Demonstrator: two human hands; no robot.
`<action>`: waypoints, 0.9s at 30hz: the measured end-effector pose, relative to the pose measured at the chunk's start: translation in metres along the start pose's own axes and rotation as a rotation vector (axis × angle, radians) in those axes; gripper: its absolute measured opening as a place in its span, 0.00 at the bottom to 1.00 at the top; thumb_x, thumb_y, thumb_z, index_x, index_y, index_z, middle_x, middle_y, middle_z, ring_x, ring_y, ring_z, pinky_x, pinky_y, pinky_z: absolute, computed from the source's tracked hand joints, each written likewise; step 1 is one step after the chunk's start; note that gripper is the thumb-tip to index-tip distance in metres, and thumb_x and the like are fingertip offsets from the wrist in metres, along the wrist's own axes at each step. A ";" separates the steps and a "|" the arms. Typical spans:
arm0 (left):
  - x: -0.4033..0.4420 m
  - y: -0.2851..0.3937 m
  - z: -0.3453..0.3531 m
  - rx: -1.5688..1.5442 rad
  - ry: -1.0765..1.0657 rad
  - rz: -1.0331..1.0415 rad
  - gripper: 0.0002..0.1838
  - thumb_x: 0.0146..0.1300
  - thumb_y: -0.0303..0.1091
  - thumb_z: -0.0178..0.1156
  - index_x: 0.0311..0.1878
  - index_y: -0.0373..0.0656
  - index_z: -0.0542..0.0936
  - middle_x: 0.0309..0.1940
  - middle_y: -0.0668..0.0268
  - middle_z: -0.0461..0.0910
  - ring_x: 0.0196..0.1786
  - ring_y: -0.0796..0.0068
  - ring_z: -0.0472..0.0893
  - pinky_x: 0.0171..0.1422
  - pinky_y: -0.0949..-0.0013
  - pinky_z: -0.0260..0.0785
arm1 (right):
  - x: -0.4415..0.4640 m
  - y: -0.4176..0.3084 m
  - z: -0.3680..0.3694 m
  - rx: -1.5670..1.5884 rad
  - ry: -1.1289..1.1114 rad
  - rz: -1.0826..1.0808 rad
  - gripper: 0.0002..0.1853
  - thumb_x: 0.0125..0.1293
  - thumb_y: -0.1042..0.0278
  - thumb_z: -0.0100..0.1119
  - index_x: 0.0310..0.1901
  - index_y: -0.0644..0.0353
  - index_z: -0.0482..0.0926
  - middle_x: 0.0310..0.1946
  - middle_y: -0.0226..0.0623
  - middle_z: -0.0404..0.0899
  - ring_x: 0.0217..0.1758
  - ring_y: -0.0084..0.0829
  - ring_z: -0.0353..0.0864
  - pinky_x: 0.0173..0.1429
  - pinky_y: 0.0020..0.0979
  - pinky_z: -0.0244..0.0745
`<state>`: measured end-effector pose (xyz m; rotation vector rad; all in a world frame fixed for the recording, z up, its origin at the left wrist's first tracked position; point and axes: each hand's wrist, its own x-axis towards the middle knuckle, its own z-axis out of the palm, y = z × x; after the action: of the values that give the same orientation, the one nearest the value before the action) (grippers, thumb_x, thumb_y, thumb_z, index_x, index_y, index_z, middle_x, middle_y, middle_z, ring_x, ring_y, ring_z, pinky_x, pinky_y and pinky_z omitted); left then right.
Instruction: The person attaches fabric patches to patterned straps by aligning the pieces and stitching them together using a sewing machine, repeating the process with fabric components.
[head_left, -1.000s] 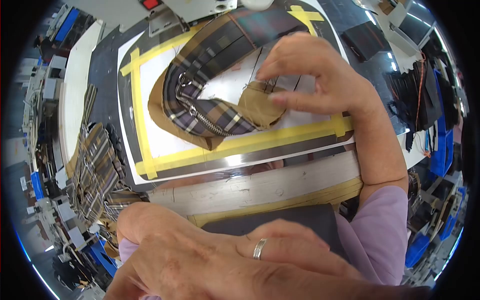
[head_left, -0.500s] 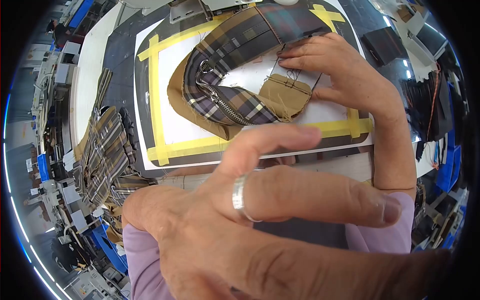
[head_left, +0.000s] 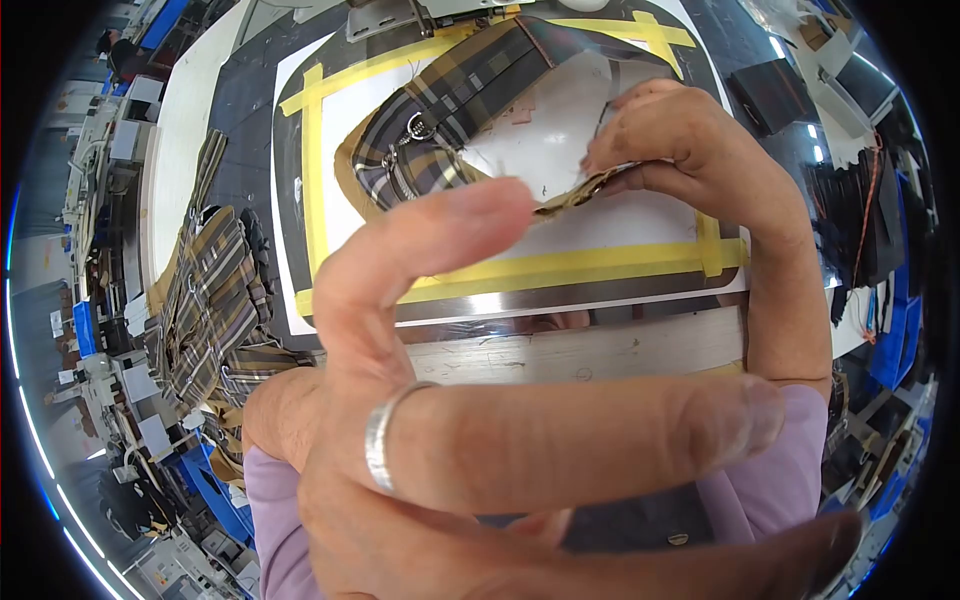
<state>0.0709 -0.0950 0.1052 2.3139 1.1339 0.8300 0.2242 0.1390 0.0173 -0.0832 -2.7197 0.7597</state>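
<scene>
A plaid fabric piece with a tan backing, a metal ring and a zipper lies curved on the white sheet. My right hand pinches the frayed tan end of this piece between thumb and fingers, raising it edge-on. Close to the camera, my left hand is lifted above the table with fingers apart, a silver ring on one finger and nothing held. It hides part of the fabric's lower side.
Yellow tape frames the white sheet on a dark board. Machine parts stand at the far edge. Plaid pieces are stacked at the left. On the right lie a black flat item and dark strips.
My right hand has turned the tan end up on edge, drawing the lower zipper part away. My left hand has shifted left, its upper finger reaching higher in view.
</scene>
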 end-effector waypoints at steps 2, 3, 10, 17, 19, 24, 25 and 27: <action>0.009 -0.015 -0.006 0.109 0.116 -0.063 0.29 0.48 0.44 0.79 0.50 0.42 0.80 0.57 0.50 0.78 0.58 0.57 0.83 0.68 0.50 0.69 | 0.002 -0.002 0.000 0.098 0.038 0.013 0.07 0.63 0.69 0.70 0.40 0.62 0.87 0.31 0.35 0.86 0.36 0.35 0.84 0.45 0.32 0.77; 0.014 -0.026 -0.008 0.153 0.184 -0.082 0.29 0.47 0.43 0.80 0.50 0.42 0.80 0.57 0.50 0.78 0.59 0.57 0.83 0.68 0.50 0.69 | 0.002 -0.002 -0.002 0.141 0.054 0.024 0.08 0.63 0.68 0.70 0.39 0.63 0.87 0.29 0.36 0.86 0.34 0.33 0.83 0.41 0.31 0.76; 0.016 -0.130 -0.005 0.540 0.383 -0.360 0.14 0.65 0.38 0.72 0.45 0.38 0.85 0.35 0.67 0.86 0.43 0.78 0.81 0.46 0.75 0.72 | 0.005 -0.003 -0.002 0.402 0.155 0.256 0.10 0.66 0.66 0.72 0.40 0.66 0.86 0.30 0.27 0.84 0.34 0.16 0.80 0.41 0.22 0.75; 0.013 -0.163 -0.007 -0.086 0.539 -0.639 0.13 0.69 0.42 0.70 0.42 0.40 0.86 0.32 0.75 0.84 0.35 0.87 0.76 0.43 0.81 0.68 | 0.008 0.010 0.008 0.253 0.406 0.180 0.13 0.66 0.67 0.71 0.50 0.62 0.86 0.40 0.33 0.88 0.44 0.21 0.85 0.51 0.25 0.78; 0.012 -0.168 -0.010 -0.193 0.573 -0.675 0.13 0.69 0.42 0.70 0.42 0.40 0.86 0.33 0.74 0.84 0.35 0.88 0.77 0.43 0.80 0.69 | 0.010 0.014 0.008 0.106 0.465 0.110 0.15 0.65 0.68 0.71 0.51 0.61 0.86 0.44 0.34 0.89 0.46 0.24 0.86 0.54 0.27 0.79; 0.010 -0.172 -0.016 -0.199 0.569 -0.673 0.12 0.70 0.40 0.70 0.41 0.39 0.85 0.33 0.73 0.84 0.35 0.88 0.77 0.42 0.80 0.70 | 0.007 0.016 0.010 0.007 0.428 0.088 0.14 0.64 0.71 0.71 0.51 0.62 0.85 0.44 0.36 0.88 0.47 0.29 0.86 0.56 0.29 0.77; 0.010 -0.171 -0.018 -0.191 0.550 -0.664 0.12 0.70 0.40 0.69 0.41 0.39 0.85 0.33 0.73 0.83 0.35 0.88 0.77 0.42 0.80 0.70 | 0.005 0.017 0.009 0.017 0.412 0.105 0.14 0.64 0.71 0.72 0.50 0.62 0.85 0.44 0.36 0.88 0.48 0.30 0.86 0.56 0.29 0.77; 0.008 -0.175 -0.017 -0.157 0.565 -0.622 0.12 0.70 0.40 0.69 0.42 0.40 0.85 0.33 0.74 0.83 0.35 0.88 0.77 0.42 0.80 0.70 | 0.004 0.018 0.007 0.010 0.415 0.096 0.14 0.62 0.69 0.74 0.49 0.61 0.85 0.45 0.35 0.87 0.49 0.31 0.85 0.56 0.30 0.76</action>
<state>-0.0338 0.0133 0.0141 1.4739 1.8091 1.2804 0.2176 0.1517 0.0035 -0.3327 -2.3300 0.6932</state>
